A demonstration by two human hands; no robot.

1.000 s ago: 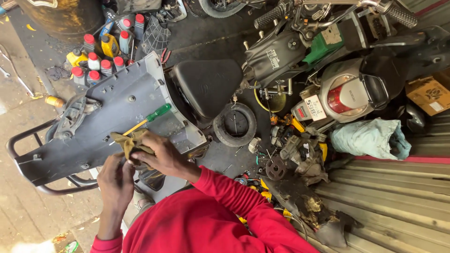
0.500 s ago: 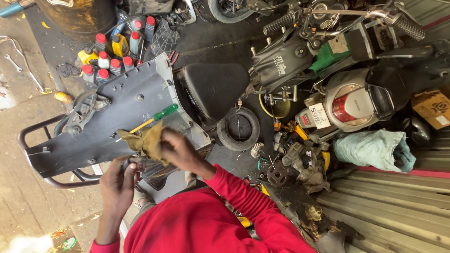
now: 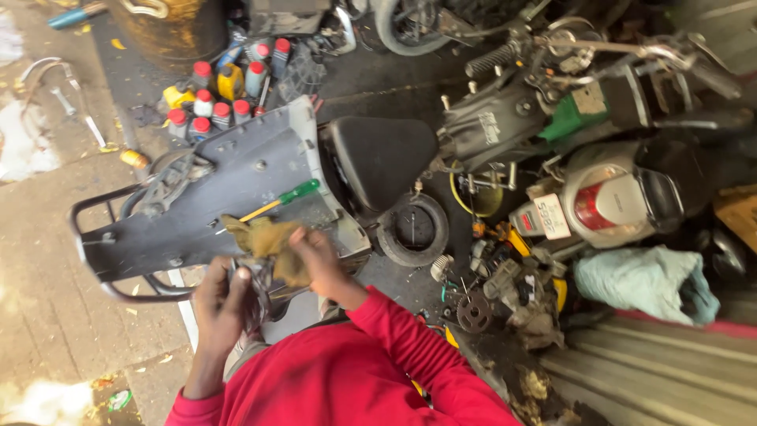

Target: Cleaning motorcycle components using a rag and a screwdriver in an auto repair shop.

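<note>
I look down over my red sleeves at a scooter's grey rear body panel (image 3: 229,185), which lies tilted across the view with its long axis running from lower left to upper right. My right hand (image 3: 319,260) sits at the panel's near edge, its grip pressed together on a dirty yellow-brown rag (image 3: 264,241) that is bunched up against the plastic. My left hand (image 3: 221,304) is just below and to the left of the rag, curled around a small dark part (image 3: 256,296) that I cannot make out clearly; its grip looks pressed together on that part, though the fingers hide most of it.

The rag lies up and to the right of the left hand, and it is the right hand that has it. The dark part hangs almost touching the rag's lower fold, so the two hands are close together.

A green-handled screwdriver (image 3: 280,201) rests on the panel just above the rag, its shaft pointing down-left along the panel's length. To the right of the panel is the black seat (image 3: 378,158). Beyond the panel's far edge stands a cluster of red-capped bottles (image 3: 209,106) on the floor. A black round part (image 3: 414,229) lies on the ground to the right of my right wrist.
</note>
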